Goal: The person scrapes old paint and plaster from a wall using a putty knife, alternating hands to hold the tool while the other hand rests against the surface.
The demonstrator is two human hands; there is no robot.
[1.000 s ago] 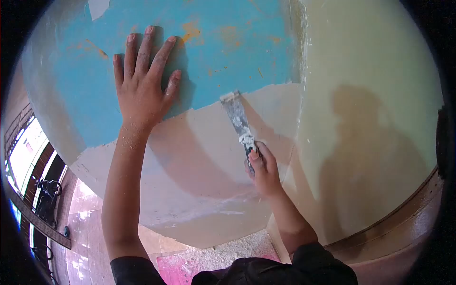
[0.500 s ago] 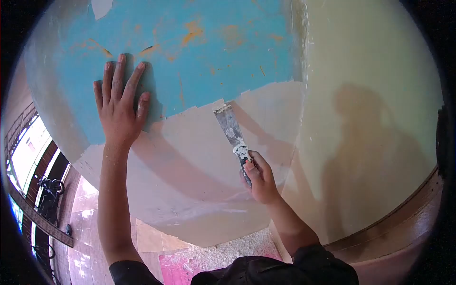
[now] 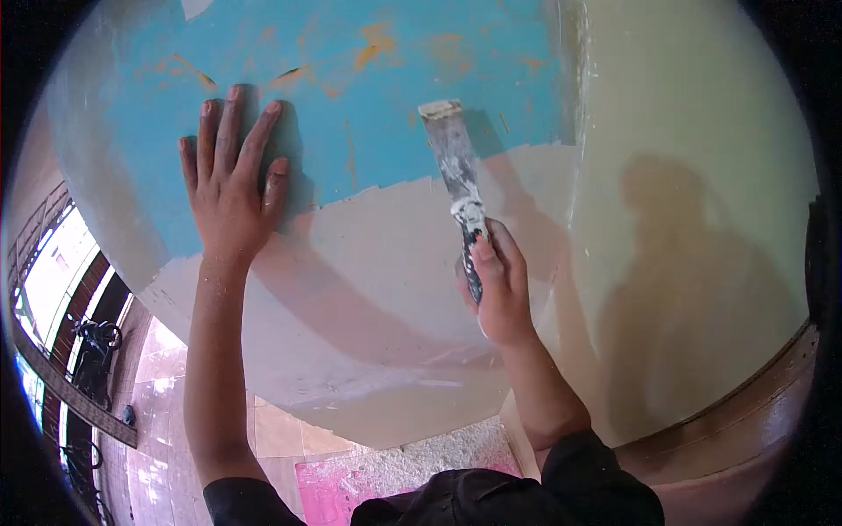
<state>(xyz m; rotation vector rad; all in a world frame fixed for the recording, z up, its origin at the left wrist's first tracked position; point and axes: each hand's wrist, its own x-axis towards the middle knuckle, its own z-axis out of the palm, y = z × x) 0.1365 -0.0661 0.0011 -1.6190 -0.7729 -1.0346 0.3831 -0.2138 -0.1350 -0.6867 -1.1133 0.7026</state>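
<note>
My left hand (image 3: 230,188) lies flat on the wall, fingers spread over the blue paint (image 3: 333,114), which has orange worn patches. In my right hand (image 3: 498,280) is a putty knife (image 3: 454,158), gripped by its dark, white-smeared handle. The blade points up and overlaps the blue area in this view, with pale residue along its tip. Below the blue runs a bare greyish-white surface (image 3: 386,263) whose ragged upper border passes just below the blade's tip.
A pale yellow-green wall (image 3: 702,114) adjoins on the right, carrying a person's shadow. On the floor below, white flakes lie over a pink sheet (image 3: 320,491). A motorcycle (image 3: 95,351) stands at the far left beyond the tiled floor (image 3: 158,438).
My right hand has moved up with the putty knife, taking the blade from the ragged paint border to over the blue. My left hand stays flat on the wall.
</note>
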